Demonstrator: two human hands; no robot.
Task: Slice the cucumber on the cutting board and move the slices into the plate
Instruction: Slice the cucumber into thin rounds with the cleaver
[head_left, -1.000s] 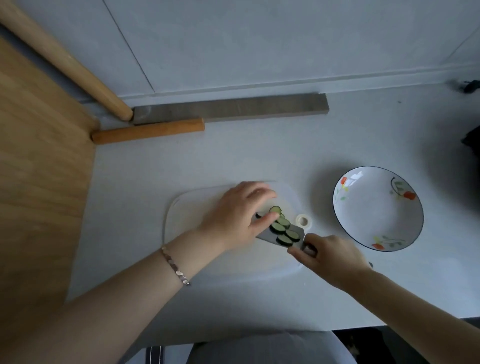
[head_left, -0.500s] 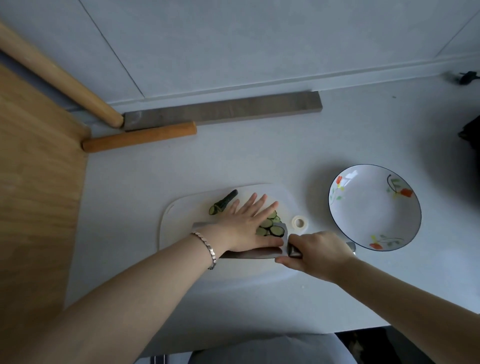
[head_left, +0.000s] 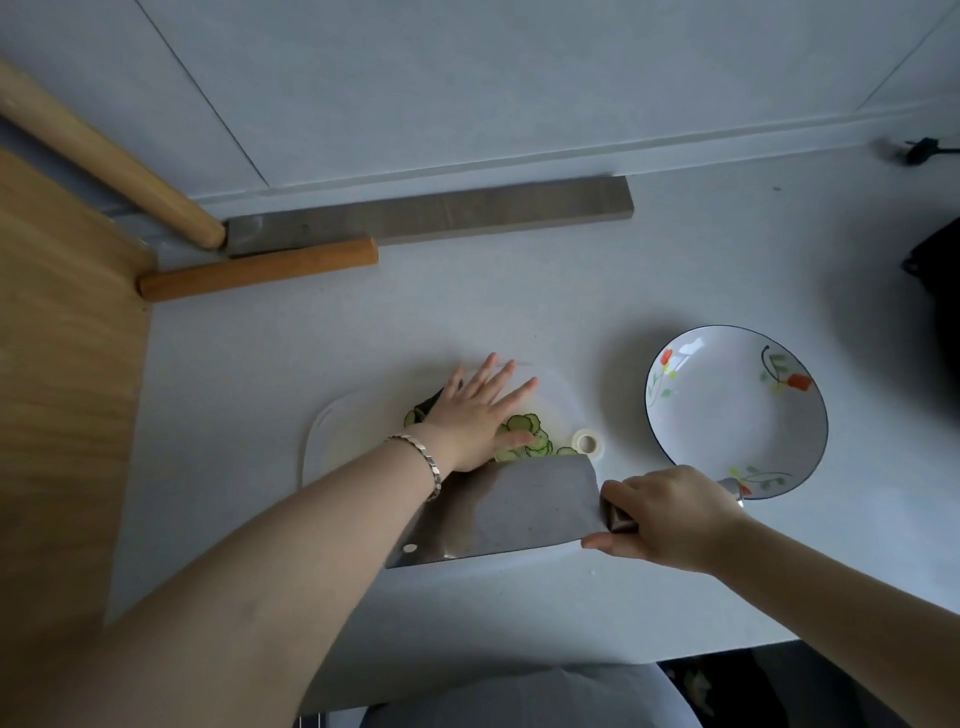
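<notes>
A white cutting board (head_left: 337, 431) lies on the counter. Several green cucumber slices (head_left: 530, 441) lie in a heap at its right part. My left hand (head_left: 478, 415) lies flat with straight spread fingers, its thumb on the slices. An uncut cucumber end (head_left: 423, 410) peeks out left of that hand. My right hand (head_left: 670, 514) grips the handle of a broad cleaver (head_left: 509, 509), whose blade is tilted with its flat side up just in front of the slices. A white plate with flower print (head_left: 735, 410) stands to the right, holding nothing.
A small white tape roll (head_left: 588, 443) sits at the board's right edge. A wooden panel (head_left: 62, 389) bounds the left side. Two wooden handles (head_left: 260, 267) and a grey bar (head_left: 431, 213) lie at the back. A dark object (head_left: 935, 291) sits far right.
The cleaver blade has tilted up so its flat face shows and sits nearer me. My left hand stays flat over the slices, shifted slightly back.
</notes>
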